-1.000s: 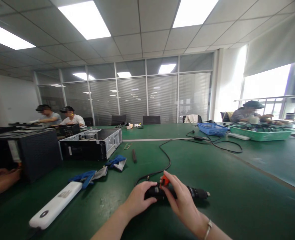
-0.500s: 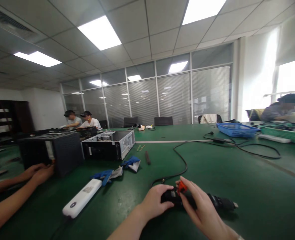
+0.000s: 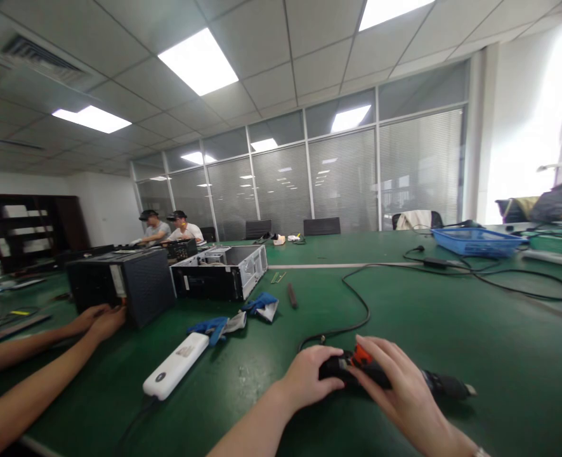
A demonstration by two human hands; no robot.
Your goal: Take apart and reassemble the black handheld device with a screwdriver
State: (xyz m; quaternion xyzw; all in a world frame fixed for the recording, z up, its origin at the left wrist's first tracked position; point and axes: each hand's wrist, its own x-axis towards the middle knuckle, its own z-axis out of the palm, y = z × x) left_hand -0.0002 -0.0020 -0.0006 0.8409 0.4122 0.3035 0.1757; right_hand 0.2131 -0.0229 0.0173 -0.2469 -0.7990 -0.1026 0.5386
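Note:
A black electric screwdriver (image 3: 440,383) with an orange switch (image 3: 359,356) lies on the green table (image 3: 500,330); its black cord (image 3: 357,304) runs away toward the back. My left hand (image 3: 309,381) is closed round the tool's rear end. My right hand (image 3: 399,393) rests over the middle of the body, fingers curled on it with the fingertips at the orange switch. The tool's bit end pokes out to the right of my right hand.
A white power strip (image 3: 176,373) and blue-grey gloves (image 3: 224,325) lie to the left. Two computer cases (image 3: 219,281) stand behind them; another person's hands (image 3: 98,319) touch the nearer black case (image 3: 124,285). A blue basket (image 3: 471,240) sits back right. People sit at the far left.
The camera has swung left and tilted up, so everything shifts right in view. My hands keep hold of the screwdriver. The other person's arms have come further into view.

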